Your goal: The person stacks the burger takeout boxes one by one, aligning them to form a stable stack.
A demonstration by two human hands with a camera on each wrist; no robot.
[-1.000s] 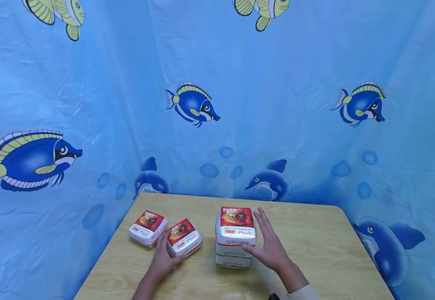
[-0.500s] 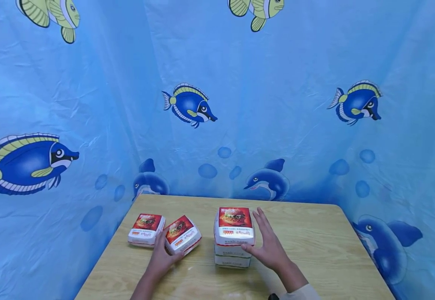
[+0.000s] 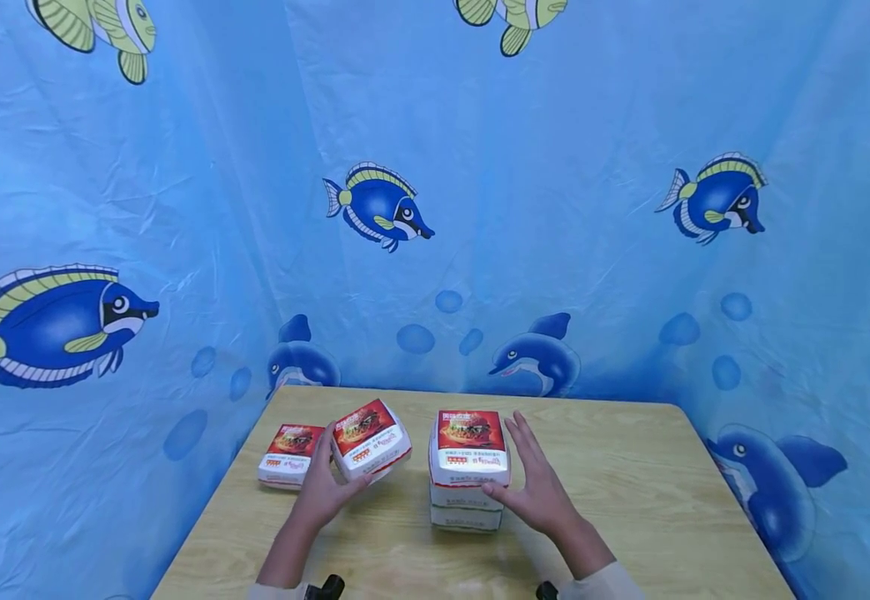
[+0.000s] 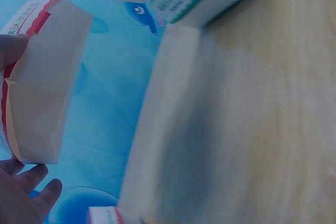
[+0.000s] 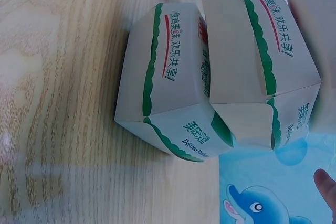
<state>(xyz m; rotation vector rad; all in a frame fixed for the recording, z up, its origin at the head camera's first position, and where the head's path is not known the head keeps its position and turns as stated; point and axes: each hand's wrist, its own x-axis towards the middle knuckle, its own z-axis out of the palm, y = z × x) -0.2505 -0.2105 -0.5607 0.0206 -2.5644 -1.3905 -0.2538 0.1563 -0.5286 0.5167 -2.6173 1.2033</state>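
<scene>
A red-topped burger box [image 3: 371,442] is in my left hand [image 3: 322,492], thumb at its near side and fingers at its left. It is tilted and raised off the table; its pale underside shows in the left wrist view. Another red-topped burger box [image 3: 285,471] lies flat on the table, partly behind the left hand. Right of these stands a stack of three: a red-topped burger box [image 3: 471,454] above two green-trimmed boxes [image 5: 173,72]. My right hand [image 3: 543,500] is at the top box's right side, fingers extended, thumb by its front corner; contact is unclear.
The wooden table [image 3: 630,500] reaches back to a blue curtain [image 3: 592,208] printed with fish and dolphins. The curtain also runs along the table's left and right sides. The stack stands just right of the raised box.
My left hand has lifted its burger box off the table and moved it slightly up and right. The box left behind shifted a little straighter earlier. The right hand stays at the stack.
</scene>
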